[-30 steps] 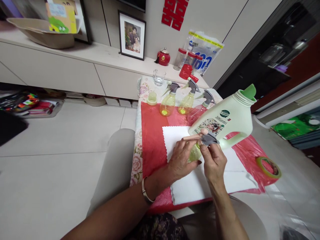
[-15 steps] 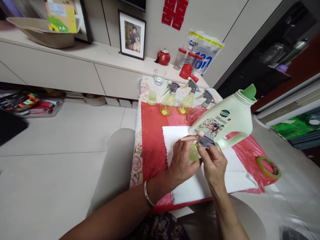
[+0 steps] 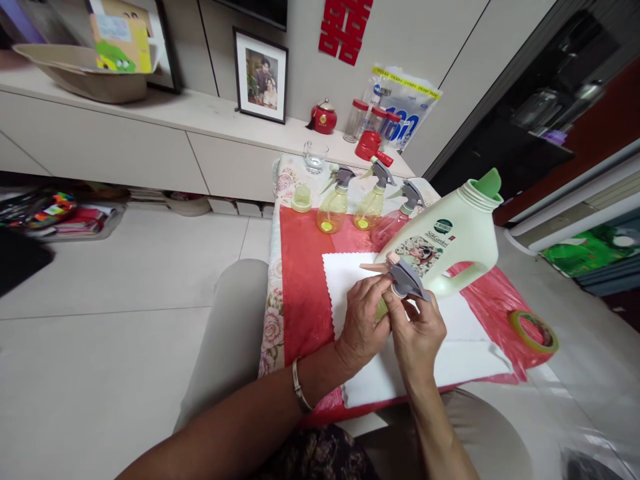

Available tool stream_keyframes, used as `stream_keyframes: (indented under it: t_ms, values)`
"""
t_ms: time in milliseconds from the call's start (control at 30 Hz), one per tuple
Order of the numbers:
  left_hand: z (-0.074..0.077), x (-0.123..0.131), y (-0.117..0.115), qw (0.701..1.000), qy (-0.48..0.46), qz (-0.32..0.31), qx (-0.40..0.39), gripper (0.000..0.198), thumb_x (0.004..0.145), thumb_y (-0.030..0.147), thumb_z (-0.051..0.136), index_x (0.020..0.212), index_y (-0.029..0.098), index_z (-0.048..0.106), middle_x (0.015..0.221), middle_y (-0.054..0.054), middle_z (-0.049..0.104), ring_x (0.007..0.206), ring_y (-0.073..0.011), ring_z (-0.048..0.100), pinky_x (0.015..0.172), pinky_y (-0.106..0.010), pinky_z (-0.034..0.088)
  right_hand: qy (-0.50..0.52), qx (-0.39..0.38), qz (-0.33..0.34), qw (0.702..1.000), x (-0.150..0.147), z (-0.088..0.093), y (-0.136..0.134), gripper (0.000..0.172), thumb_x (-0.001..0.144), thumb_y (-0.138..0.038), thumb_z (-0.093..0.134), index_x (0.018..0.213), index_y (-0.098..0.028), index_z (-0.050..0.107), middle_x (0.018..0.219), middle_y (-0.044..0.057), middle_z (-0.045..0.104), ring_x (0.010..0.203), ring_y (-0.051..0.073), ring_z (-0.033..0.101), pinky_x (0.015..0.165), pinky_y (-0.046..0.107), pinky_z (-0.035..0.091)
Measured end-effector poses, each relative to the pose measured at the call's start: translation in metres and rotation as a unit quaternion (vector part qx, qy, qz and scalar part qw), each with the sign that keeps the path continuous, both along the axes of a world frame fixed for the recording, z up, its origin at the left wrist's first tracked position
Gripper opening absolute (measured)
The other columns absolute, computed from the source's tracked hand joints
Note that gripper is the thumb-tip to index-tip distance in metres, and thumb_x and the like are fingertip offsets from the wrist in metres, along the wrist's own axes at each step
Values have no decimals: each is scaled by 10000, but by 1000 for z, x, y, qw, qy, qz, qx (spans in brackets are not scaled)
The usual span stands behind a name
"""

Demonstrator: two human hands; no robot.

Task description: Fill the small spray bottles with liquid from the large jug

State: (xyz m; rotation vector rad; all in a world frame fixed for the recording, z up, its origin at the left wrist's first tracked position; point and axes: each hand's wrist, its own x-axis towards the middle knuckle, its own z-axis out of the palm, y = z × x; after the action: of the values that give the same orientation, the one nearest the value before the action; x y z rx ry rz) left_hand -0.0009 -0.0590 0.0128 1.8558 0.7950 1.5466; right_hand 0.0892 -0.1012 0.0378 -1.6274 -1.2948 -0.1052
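My left hand [image 3: 363, 320] is wrapped round the body of a small yellow-green spray bottle [image 3: 381, 308] held over the white cloth [image 3: 350, 280]. My right hand [image 3: 417, 333] pinches the bottle's grey trigger head [image 3: 404, 279], whose pink nozzle points left. Just behind them lies a big pale-green detergent jug [image 3: 450, 233], its open mouth up to the right. Three more spray bottles [image 3: 333, 203] stand in a row at the far side of the red sheet [image 3: 300, 267].
A green cap [image 3: 302, 197] and a glass [image 3: 315, 155] sit at the table's far end. A roll of green tape [image 3: 533, 331] lies on the right. Jars and a red pot [image 3: 324, 117] stand on the low cabinet; my knee [image 3: 235, 320] is left of the table.
Both hands have lifted the small bottle slightly and tilted it; the right hand's fingers have shifted on the grey trigger head. The view has drifted a little.
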Motion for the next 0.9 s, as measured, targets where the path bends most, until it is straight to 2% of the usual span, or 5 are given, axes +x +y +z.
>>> stream_keyframes:
  t_ms: [133, 267, 433, 633, 900]
  values:
    - [-4, 1, 0, 1000, 7, 1, 2, 377, 929, 184, 434, 1293, 199, 533, 1216, -121, 686, 1131, -265, 632, 981, -448, 517, -49, -13, -14, 999, -9, 8, -4, 246, 962, -401, 566, 878, -196, 671, 855, 51, 624, 826, 198, 604, 757, 348, 495]
    - [-4, 0, 0, 1000, 14, -8, -17, 356, 981, 294, 403, 1289, 203, 556, 1224, -118, 687, 1129, -272, 633, 995, -460, 504, -68, -44, 0, 997, -14, 8, -12, 298, 1001, -400, 443, 967, -189, 651, 993, 111, 639, 986, 258, 580, 864, 427, 467]
    - [0, 1, 2, 999, 4, -3, -53, 280, 982, 347, 478, 1188, 215, 615, 1171, -102, 698, 1091, -258, 647, 976, -434, 526, -34, -59, 24, 997, -12, 6, -18, 348, 1011, -449, 417, 920, -203, 645, 954, 90, 632, 947, 248, 581, 846, 413, 465]
    - [7, 1, 2, 995, -7, -16, -98, 186, 985, 317, 526, 1103, 219, 630, 1098, -80, 687, 1057, -243, 640, 964, -412, 524, 45, -52, 53, 996, -5, -1, -24, 343, 1013, -437, 437, 1072, -215, 692, 1063, 81, 665, 1029, 226, 619, 880, 380, 494]
    - [12, 0, 1, 992, 31, -35, -118, 273, 1013, 328, 433, 1164, 216, 631, 1164, -94, 674, 1125, -256, 607, 997, -444, 495, 145, -17, 16, 989, 1, 0, -15, 240, 897, -421, 664, 896, -192, 736, 854, 30, 689, 809, 180, 634, 751, 318, 510]
